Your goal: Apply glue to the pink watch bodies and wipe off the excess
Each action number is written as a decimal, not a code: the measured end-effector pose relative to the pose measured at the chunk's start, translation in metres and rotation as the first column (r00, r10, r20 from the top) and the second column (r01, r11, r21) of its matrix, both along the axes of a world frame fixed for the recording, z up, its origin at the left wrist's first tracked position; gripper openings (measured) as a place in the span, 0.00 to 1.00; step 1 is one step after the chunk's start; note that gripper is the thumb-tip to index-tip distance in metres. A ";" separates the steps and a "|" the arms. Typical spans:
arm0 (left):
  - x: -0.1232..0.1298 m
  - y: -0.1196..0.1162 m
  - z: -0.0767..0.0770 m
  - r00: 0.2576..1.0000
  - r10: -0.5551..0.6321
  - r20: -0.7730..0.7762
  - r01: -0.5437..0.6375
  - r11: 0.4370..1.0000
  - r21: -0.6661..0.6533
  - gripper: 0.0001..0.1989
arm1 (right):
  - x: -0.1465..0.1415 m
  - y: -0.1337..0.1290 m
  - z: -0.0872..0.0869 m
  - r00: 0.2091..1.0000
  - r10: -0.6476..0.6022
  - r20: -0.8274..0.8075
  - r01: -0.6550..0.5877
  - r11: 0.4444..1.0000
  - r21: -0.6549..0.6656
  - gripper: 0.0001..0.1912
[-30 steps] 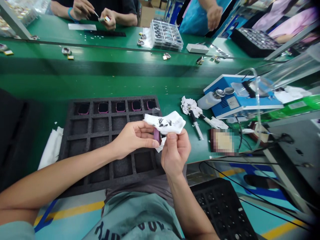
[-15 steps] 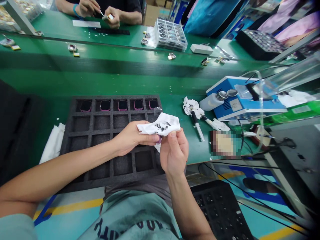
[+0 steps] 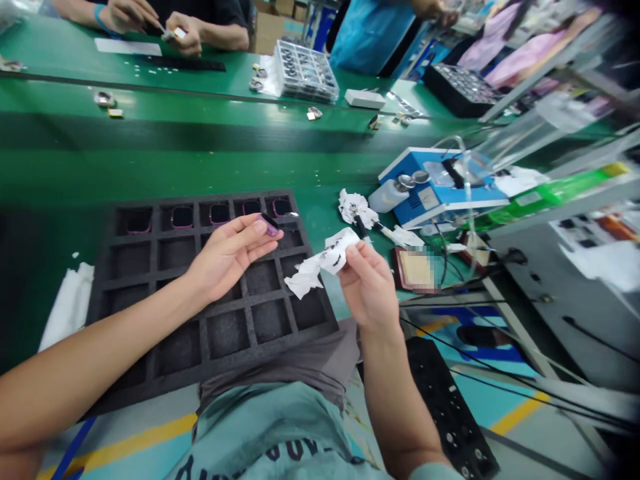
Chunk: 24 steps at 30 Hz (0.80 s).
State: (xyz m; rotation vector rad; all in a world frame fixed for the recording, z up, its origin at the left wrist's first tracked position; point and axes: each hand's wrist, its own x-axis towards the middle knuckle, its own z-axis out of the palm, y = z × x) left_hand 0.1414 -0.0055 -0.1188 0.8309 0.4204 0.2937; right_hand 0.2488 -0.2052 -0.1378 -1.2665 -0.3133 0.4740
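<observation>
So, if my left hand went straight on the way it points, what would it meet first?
Probably the crumpled paper beyond the tray, if your left hand clears its rim; depth is unclear.

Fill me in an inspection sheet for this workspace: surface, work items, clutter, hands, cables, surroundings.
Surface: smooth green table, bearing a dark grey foam compartment tray.
Work items: small purple-edged device with a dark face, off the tray; five similar pink-purple-rimmed rectangular devices in its far row.
Clutter: crumpled white stained paper near a white bottle with a metal cap.
Hands: left hand holds the small device over the tray; right hand pinches a black-stained white tissue.
Cables: black cables at right, some below table height.
Surroundings: blue-and-white box-shaped machine at right; co-worker's hands across the table.
</observation>
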 end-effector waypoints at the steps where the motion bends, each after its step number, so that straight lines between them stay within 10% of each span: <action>1: 0.001 0.001 0.001 1.000 0.000 -0.001 0.000 1.000 0.017 0.11 | 0.010 -0.007 0.004 1.000 0.016 0.014 -0.016 0.999 -0.031 0.16; 5: 0.002 0.002 0.002 1.000 -0.007 -0.014 0.008 0.999 0.054 0.14 | 0.041 -0.034 0.005 0.990 -0.002 0.142 0.034 0.973 -0.227 0.20; 10: 0.003 0.001 0.003 0.998 -0.018 -0.060 0.025 0.993 0.118 0.15 | 0.058 -0.065 -0.026 0.978 0.054 0.202 0.092 0.756 -0.648 0.21; 17: 0.005 0.000 0.003 0.993 -0.050 -0.110 0.069 0.981 0.179 0.18 | 0.096 -0.070 -0.039 0.948 0.089 0.305 0.191 0.608 -0.771 0.15; 24: 0.007 0.000 0.003 0.992 -0.032 -0.119 0.056 0.977 0.206 0.18 | 0.100 -0.057 -0.031 0.875 0.226 0.428 0.204 0.629 -0.750 0.09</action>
